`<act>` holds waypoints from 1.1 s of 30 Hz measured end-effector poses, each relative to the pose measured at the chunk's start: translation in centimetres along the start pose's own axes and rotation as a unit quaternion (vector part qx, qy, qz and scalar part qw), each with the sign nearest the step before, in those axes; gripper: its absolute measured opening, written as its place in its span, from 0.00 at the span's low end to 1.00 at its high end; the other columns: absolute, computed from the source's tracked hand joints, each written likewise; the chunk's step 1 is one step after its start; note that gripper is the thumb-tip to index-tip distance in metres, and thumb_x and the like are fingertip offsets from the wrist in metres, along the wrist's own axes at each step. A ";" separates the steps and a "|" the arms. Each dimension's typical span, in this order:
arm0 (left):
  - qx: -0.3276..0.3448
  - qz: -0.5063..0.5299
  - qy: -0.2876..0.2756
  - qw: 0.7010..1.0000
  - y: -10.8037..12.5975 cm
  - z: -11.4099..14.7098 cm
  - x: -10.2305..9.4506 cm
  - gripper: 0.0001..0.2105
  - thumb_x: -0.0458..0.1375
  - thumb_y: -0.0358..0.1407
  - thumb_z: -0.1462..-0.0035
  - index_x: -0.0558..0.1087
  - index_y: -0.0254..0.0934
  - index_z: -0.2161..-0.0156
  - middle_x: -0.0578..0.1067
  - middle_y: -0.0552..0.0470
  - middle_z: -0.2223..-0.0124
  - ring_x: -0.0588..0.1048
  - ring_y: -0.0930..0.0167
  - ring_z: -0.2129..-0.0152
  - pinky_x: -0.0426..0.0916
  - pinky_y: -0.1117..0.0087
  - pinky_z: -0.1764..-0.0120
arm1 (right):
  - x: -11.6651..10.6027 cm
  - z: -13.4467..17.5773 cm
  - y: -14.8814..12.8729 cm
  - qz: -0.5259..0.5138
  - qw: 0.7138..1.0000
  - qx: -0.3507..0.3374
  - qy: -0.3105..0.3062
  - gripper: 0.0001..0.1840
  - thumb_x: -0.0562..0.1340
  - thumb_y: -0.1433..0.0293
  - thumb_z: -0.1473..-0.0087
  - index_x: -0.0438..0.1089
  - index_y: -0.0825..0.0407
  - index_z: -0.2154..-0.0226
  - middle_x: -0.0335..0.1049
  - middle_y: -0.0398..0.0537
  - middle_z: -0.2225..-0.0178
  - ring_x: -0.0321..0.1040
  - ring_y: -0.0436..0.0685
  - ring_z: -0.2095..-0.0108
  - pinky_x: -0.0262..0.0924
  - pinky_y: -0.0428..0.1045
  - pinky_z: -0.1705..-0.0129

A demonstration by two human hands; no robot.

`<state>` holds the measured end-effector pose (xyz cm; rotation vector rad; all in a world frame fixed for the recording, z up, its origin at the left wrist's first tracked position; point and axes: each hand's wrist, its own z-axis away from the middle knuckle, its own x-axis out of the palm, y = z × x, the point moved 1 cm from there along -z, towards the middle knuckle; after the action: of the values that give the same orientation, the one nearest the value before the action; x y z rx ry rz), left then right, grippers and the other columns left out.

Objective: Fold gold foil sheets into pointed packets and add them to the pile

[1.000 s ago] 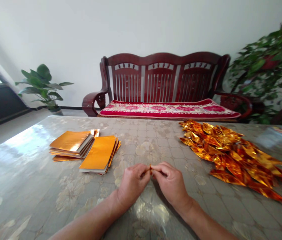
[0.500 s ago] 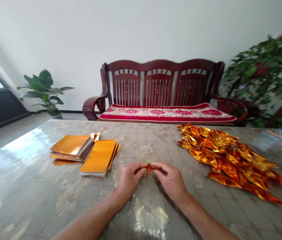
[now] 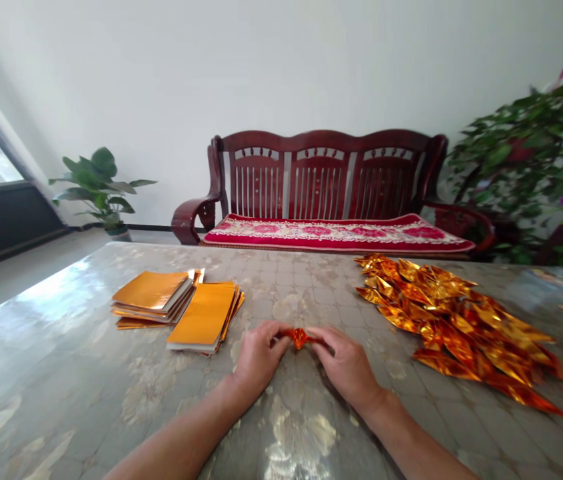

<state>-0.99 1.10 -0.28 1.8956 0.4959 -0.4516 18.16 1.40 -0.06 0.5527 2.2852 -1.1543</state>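
Observation:
A small folded piece of shiny orange-gold foil paper (image 3: 300,339) is held between my two hands, just above the table. My left hand (image 3: 260,350) pinches its left end between thumb and fingers. Its right end is in the closed fingers of my right hand (image 3: 345,360). The middle of the piece bulges between the fingertips; both ends are partly hidden. To the left lie two stacks of flat gold foil sheets, a back stack (image 3: 148,291) and a front stack (image 3: 204,315). A heap of folded, pointed foil pieces (image 3: 454,320) lies to the right.
The table (image 3: 126,413) has a glossy, flower-patterned cover. Clear plastic packaging (image 3: 556,287) lies at its far right. Behind stand a dark red wooden bench (image 3: 318,180) with a red-and-white cushion (image 3: 331,233), a potted plant (image 3: 104,187) and leafy greenery (image 3: 516,153).
The foil piece's middle looks wider and more opened out between my fingers. My hands stay in nearly the same place, and the camera view has shifted slightly.

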 end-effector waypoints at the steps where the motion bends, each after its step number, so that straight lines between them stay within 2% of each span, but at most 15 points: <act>1: 0.022 -0.008 0.009 1.000 0.0 0.0 -0.1 0.11 0.57 0.26 0.46 0.78 0.39 0.59 0.80 0.53 0.63 0.76 0.71 0.66 0.70 0.72 0.62 | 0.0 0.0 -0.1 0.002 1.000 -0.008 -0.003 0.16 0.59 0.74 0.45 0.75 0.45 0.56 0.78 0.44 0.61 0.75 0.55 0.59 0.68 0.50 0.55; 3: 0.062 -0.020 0.012 0.998 0.1 0.1 -0.3 0.13 0.56 0.24 0.46 0.76 0.39 0.58 0.78 0.52 0.63 0.75 0.71 0.65 0.70 0.72 0.60 | 0.0 0.0 -0.4 0.004 1.000 -0.021 -0.005 0.16 0.59 0.75 0.44 0.74 0.45 0.56 0.78 0.44 0.61 0.74 0.55 0.60 0.68 0.49 0.56; 7: 0.113 -0.023 -0.015 0.993 0.3 0.1 -0.7 0.13 0.55 0.21 0.47 0.75 0.40 0.62 0.75 0.53 0.63 0.74 0.72 0.63 0.69 0.73 0.58 | 0.0 -0.1 -0.8 0.010 0.999 -0.037 0.001 0.16 0.57 0.76 0.44 0.74 0.45 0.57 0.77 0.44 0.62 0.75 0.55 0.60 0.67 0.49 0.56; 14: 0.112 -0.013 -0.024 0.993 -0.1 0.0 -0.5 0.12 0.55 0.20 0.46 0.76 0.39 0.67 0.75 0.54 0.65 0.74 0.73 0.66 0.67 0.74 0.60 | 0.1 -0.2 -0.4 0.022 0.999 -0.039 0.009 0.12 0.57 0.76 0.43 0.73 0.46 0.61 0.77 0.43 0.65 0.74 0.54 0.63 0.66 0.48 0.59; 19: 0.124 -0.007 -0.040 0.992 -0.2 -0.1 -0.5 0.12 0.56 0.21 0.45 0.77 0.38 0.66 0.75 0.53 0.66 0.74 0.73 0.66 0.67 0.75 0.60 | 0.0 -0.2 -0.4 0.039 0.998 -0.039 0.012 0.10 0.57 0.77 0.43 0.71 0.48 0.65 0.75 0.43 0.68 0.73 0.54 0.66 0.64 0.47 0.62; 24: 0.121 -0.001 -0.031 0.992 -0.4 -0.1 -0.5 0.10 0.57 0.23 0.43 0.77 0.39 0.67 0.75 0.54 0.66 0.74 0.74 0.67 0.67 0.75 0.61 | -0.4 -0.3 -0.6 0.075 0.991 -0.113 -0.009 0.12 0.54 0.78 0.40 0.71 0.49 0.63 0.73 0.45 0.68 0.71 0.53 0.65 0.64 0.46 0.62; 28: 0.129 -0.009 -0.003 0.992 -0.7 -0.1 -0.3 0.09 0.57 0.23 0.43 0.75 0.38 0.67 0.74 0.54 0.68 0.73 0.74 0.68 0.67 0.75 0.63 | -0.6 -0.4 -0.9 0.101 0.978 -0.180 -0.008 0.10 0.56 0.77 0.38 0.71 0.50 0.61 0.73 0.47 0.67 0.71 0.54 0.65 0.64 0.47 0.61; 33: 0.145 -0.006 0.006 0.989 -0.6 0.1 -0.1 0.09 0.57 0.22 0.43 0.74 0.38 0.68 0.74 0.55 0.69 0.73 0.74 0.69 0.67 0.76 0.64 | -0.8 -0.6 -1.2 0.138 0.969 -0.206 -0.020 0.07 0.57 0.74 0.37 0.70 0.49 0.59 0.73 0.46 0.67 0.70 0.54 0.65 0.62 0.47 0.61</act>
<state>-1.43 1.21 -0.69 2.1762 0.4686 -0.5449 17.96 1.09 1.46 0.6491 2.2362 -0.5327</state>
